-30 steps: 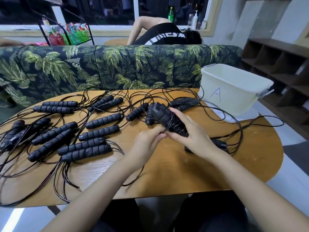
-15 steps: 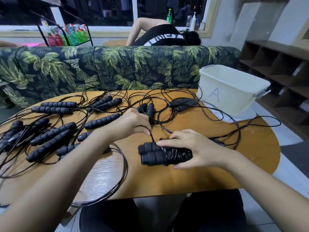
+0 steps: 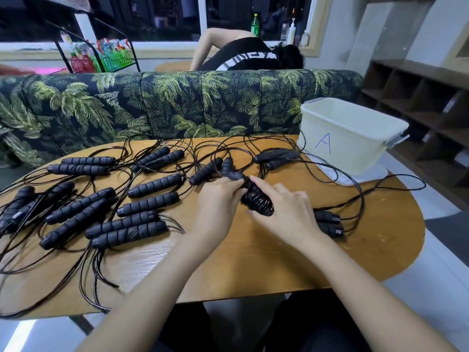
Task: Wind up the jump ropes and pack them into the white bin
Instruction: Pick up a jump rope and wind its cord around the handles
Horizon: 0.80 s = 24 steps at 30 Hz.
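A wound jump rope bundle, black handles wrapped in coils of black cord, is held above the middle of the wooden table. My right hand grips its near end from the right. My left hand pinches the cord at the bundle's upper left side. Several unwound black jump ropes with foam handles lie spread over the left and far parts of the table, their cords tangled. The white bin, marked with a blue A, stands at the far right of the table.
One more pair of handles lies just right of my right hand. A palm-print sofa backs the table, with a person bent over behind it. Dark wooden shelves stand at the right. Cords trail off the table's left and front-left edges.
The bundle was turned flat near the front edge half a second ago; it is now raised and tilted toward the table's middle, and my left hand has come back onto it.
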Each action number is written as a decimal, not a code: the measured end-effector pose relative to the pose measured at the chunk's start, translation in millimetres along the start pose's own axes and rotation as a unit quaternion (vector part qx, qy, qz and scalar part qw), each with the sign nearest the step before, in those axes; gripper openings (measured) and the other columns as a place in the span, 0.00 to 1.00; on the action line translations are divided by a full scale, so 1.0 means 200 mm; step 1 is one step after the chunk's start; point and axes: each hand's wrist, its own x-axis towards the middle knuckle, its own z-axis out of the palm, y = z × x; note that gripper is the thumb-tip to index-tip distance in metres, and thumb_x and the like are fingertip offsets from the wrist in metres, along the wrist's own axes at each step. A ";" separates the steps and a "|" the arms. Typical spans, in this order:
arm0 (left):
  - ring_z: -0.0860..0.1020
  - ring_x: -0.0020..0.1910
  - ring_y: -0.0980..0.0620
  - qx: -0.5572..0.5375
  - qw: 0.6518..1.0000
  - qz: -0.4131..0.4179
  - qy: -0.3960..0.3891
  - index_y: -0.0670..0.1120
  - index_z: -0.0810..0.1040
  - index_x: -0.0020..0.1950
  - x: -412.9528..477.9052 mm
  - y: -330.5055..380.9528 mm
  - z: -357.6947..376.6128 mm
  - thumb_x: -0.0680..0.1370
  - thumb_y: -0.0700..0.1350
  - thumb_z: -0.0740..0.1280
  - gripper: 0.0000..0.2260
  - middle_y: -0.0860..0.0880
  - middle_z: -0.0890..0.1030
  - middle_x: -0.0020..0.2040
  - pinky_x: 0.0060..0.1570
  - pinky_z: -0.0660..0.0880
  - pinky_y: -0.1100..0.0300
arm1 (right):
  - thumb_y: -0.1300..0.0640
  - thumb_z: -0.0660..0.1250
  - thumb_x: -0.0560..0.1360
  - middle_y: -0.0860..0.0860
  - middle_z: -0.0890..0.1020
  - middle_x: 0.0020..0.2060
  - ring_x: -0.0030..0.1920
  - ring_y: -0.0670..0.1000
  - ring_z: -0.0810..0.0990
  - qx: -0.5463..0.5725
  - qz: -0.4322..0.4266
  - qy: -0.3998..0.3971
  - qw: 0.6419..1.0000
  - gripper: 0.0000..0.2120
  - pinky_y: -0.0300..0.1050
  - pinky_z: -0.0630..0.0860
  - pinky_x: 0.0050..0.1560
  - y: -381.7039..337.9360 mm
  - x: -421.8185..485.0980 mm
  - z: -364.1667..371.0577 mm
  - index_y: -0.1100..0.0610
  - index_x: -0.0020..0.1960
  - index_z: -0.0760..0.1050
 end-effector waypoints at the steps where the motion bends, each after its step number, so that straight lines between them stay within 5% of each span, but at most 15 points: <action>1: 0.79 0.35 0.45 -0.034 0.999 -0.021 0.008 0.40 0.84 0.50 -0.03 0.01 0.01 0.74 0.42 0.67 0.09 0.46 0.81 0.36 0.34 0.74 0.57 | 0.32 0.59 0.73 0.47 0.75 0.50 0.49 0.54 0.78 0.014 0.007 0.001 1.000 0.36 0.50 0.69 0.55 -0.02 -0.01 0.01 0.33 0.75 0.45; 5: 0.76 0.34 0.46 -0.020 1.000 0.022 0.005 0.39 0.83 0.52 -0.09 0.03 0.01 0.76 0.43 0.65 0.10 0.47 0.78 0.35 0.39 0.68 0.60 | 0.36 0.63 0.74 0.48 0.71 0.48 0.43 0.59 0.79 0.083 -0.003 -0.059 0.995 0.42 0.48 0.71 0.40 -0.07 -0.06 0.01 0.27 0.69 0.30; 10: 0.73 0.38 0.49 0.019 0.994 0.103 -0.017 0.39 0.81 0.56 -0.11 -0.03 -0.01 0.77 0.44 0.63 0.13 0.48 0.78 0.38 0.45 0.65 0.61 | 0.39 0.63 0.75 0.48 0.70 0.48 0.42 0.57 0.80 0.091 -0.025 -0.067 0.993 0.35 0.51 0.78 0.42 -0.06 -0.07 -0.01 0.27 0.72 0.43; 14: 0.78 0.40 0.54 -0.030 0.996 0.022 0.082 0.44 0.83 0.50 -0.11 -0.01 -0.09 0.71 0.42 0.74 0.08 0.52 0.83 0.41 0.43 0.74 0.62 | 0.41 0.65 0.74 0.47 0.77 0.50 0.44 0.53 0.80 0.192 0.029 0.007 0.981 0.31 0.50 0.78 0.46 -0.08 -0.07 0.01 0.31 0.71 0.53; 18: 0.75 0.34 0.64 -0.240 0.963 -0.089 0.085 0.47 0.83 0.41 -0.09 -0.05 -0.14 0.71 0.40 0.74 0.02 0.61 0.79 0.34 0.38 0.70 0.70 | 0.47 0.70 0.74 0.39 0.80 0.50 0.49 0.46 0.80 0.399 0.057 -0.012 0.915 0.26 0.53 0.77 0.55 -0.05 -0.08 -0.01 0.32 0.67 0.64; 24: 0.76 0.46 0.61 -0.558 0.792 -0.247 -0.032 0.51 0.82 0.36 -0.12 -0.01 -0.13 0.71 0.49 0.74 0.05 0.61 0.79 0.44 0.50 0.72 0.60 | 0.51 0.73 0.71 0.52 0.79 0.59 0.52 0.51 0.82 0.647 0.151 -0.111 0.739 0.27 0.62 0.81 0.47 -0.10 -0.13 -0.04 0.38 0.67 0.70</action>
